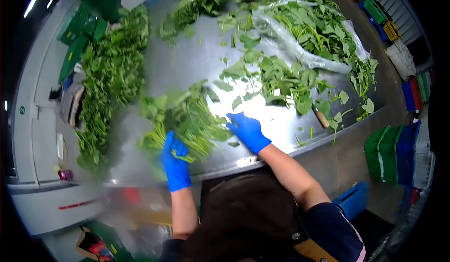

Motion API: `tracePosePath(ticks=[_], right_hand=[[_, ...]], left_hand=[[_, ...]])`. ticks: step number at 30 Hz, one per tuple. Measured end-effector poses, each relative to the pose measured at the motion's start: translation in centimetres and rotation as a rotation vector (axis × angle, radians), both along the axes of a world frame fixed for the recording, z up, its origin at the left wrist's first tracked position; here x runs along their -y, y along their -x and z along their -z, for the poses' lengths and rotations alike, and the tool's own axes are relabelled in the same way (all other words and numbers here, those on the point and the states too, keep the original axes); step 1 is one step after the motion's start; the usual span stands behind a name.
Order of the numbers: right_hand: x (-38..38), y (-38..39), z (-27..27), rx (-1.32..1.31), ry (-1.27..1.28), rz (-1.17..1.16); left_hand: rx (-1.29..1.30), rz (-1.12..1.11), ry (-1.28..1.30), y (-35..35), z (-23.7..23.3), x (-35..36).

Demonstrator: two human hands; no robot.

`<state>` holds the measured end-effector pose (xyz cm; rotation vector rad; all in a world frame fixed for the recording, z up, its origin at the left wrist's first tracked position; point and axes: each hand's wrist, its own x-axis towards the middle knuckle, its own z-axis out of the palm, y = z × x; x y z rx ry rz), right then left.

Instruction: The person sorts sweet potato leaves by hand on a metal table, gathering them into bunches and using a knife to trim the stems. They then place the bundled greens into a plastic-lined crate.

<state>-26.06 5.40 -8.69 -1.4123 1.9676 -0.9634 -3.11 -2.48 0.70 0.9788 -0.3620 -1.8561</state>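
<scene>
My left hand [176,164], in a blue glove, closes round the stems at the near side of a bunch of leafy greens [187,117]. The leaves of this bunch fan out over the steel table [187,63]. On its right side, my right hand [249,132], gloved in blue too, is held with fingers apart and pointing at the bunch, nothing between them. Loose leafy stems [286,79] lie beyond the right hand. A knife with a wooden handle [321,118] rests near the table's front edge, its blade partly under leaves.
A long row of greens [112,70] lines the table's left side. At the back right, a large heap of greens [323,28] lies with a clear plastic bag [300,51]. Stacked green crates [383,154] and a blue crate [351,201] stand on the floor to the right.
</scene>
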Motion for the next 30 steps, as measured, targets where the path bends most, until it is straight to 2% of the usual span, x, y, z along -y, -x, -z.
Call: tracePosePath(ticks=[1,2,3,4,6,12,15,16,18,20,25,27,28,30], right_hand=[[1.2,-0.2,0.8,-0.135,-0.051,-0.036],[2.1,-0.4,4.3,-0.428,-0.008,-0.061],[3.0,-0.4,6.8,-0.279,-0.093,0.033],[3.4,-0.4,5.6,-0.227,-0.159,0.09],[2.9,0.1,5.3,-0.494,0.096,-0.111],[4.3,-0.5,4.7,-0.686,-0.092,-0.243],[5.0,0.6,-1.9,-0.328,-0.365,-0.237],[4.6,1.1,-3.2,-0.218,-0.31,-0.208],[4.0,1.3,-4.5,-0.174,-0.289,-0.209],[3.1,1.7,-3.4,-0.077,-0.195,-0.231],[2.2,0.8,-8.8,0.344,0.086,0.039],[2.2,1.2,-8.2,0.3,-0.036,0.1],[2.1,1.8,-5.2,0.312,-0.054,0.035],[2.0,2.1,-6.5,0.251,-0.141,-0.058]], left_hand=[[-0.003,0.012,0.016,0.5,-0.2,0.4],[0.048,0.0,0.003,1.3,-0.8,0.3],[0.094,-0.018,-0.009,1.4,-1.1,0.0],[0.022,0.017,-0.009,0.4,0.2,0.1],[-0.04,0.037,0.004,-0.2,1.5,0.8],[0.017,-0.008,0.027,0.8,0.8,-0.3],[0.048,-0.037,0.063,1.1,-0.2,-0.5],[0.064,-0.048,0.077,0.9,-0.1,-0.4],[0.096,-0.071,0.105,0.4,0.1,-0.1],[0.087,-0.082,0.081,0.2,0.4,-0.1],[0.064,-0.069,0.073,0.8,-0.3,-0.2],[0.093,-0.054,0.147,1.2,-0.1,0.3],[0.116,-0.042,0.166,1.3,0.0,0.1],[0.129,-0.097,0.096,2.5,-1.7,-0.5]])
